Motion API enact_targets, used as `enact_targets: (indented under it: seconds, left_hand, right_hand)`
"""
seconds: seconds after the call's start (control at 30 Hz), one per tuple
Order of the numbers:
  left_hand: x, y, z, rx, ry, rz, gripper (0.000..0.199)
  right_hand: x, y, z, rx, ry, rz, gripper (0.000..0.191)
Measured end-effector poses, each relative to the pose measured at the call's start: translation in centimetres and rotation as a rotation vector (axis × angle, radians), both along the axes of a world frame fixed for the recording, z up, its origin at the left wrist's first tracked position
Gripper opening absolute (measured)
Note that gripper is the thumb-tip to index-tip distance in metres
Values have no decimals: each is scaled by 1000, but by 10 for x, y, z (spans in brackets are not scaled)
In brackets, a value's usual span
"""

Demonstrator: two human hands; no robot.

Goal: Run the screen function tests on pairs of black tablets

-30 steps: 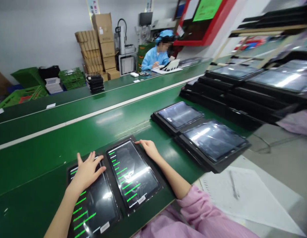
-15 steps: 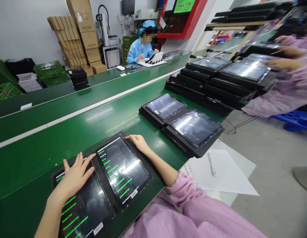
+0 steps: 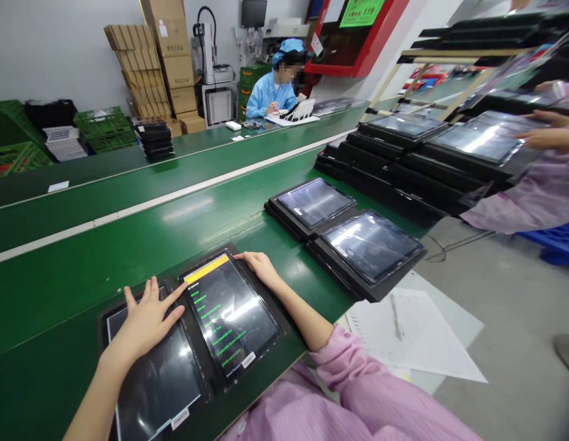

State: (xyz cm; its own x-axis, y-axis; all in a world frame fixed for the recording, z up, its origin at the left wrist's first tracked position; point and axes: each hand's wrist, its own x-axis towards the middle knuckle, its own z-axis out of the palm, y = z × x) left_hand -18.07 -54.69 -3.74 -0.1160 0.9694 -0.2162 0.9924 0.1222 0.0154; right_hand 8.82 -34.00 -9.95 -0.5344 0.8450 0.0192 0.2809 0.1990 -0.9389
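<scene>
Two tablets lie side by side in black trays on the green bench in front of me. The right tablet (image 3: 233, 318) shows a list of green text with a yellow bar across its top. On the left tablet (image 3: 160, 367) the screen is dark with a thin light edge. My left hand (image 3: 149, 321) is spread over the left tablet, its index finger reaching the upper left edge of the right tablet. My right hand (image 3: 259, 266) rests at the right tablet's upper right corner, with the index finger stretched to its edge and the other fingers curled below.
Two more tablets, a nearer one (image 3: 371, 245) and a farther one (image 3: 316, 202), lie in trays ahead. Stacked black trays (image 3: 389, 165) stand beyond, near a co-worker's hands (image 3: 548, 131). Papers (image 3: 417, 334) lie at my right. Another person (image 3: 271, 92) sits across the bench.
The left tablet's green text list has gone dark. A yellow bar has appeared at the top of the right tablet. My left index finger has shifted slightly right; the view has moved a little.
</scene>
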Motion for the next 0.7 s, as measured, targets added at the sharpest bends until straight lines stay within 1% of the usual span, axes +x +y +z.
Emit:
enact_targets:
  seconds: [0.13, 0.27, 0.37, 0.57, 0.7]
  left_hand:
    - [0, -1, 3, 1, -18, -7, 53]
    - [3, -2, 7, -13, -27, -1, 54]
    - [3, -2, 8, 4, -37, 1, 53]
    - [5, -2, 7, 36, -49, -3, 54]
    - [6, -2, 11, 15, -63, 6, 55]
  right_hand:
    - [-2, 1, -4, -24, 21, -25, 71]
    - [-3, 1, -7, -12, 57, -30, 72]
    - [-3, 1, -9, -47, 106, -37, 74]
    - [-2, 3, -8, -58, 128, -54, 72]
    - [-2, 3, -5, -50, 138, -55, 71]
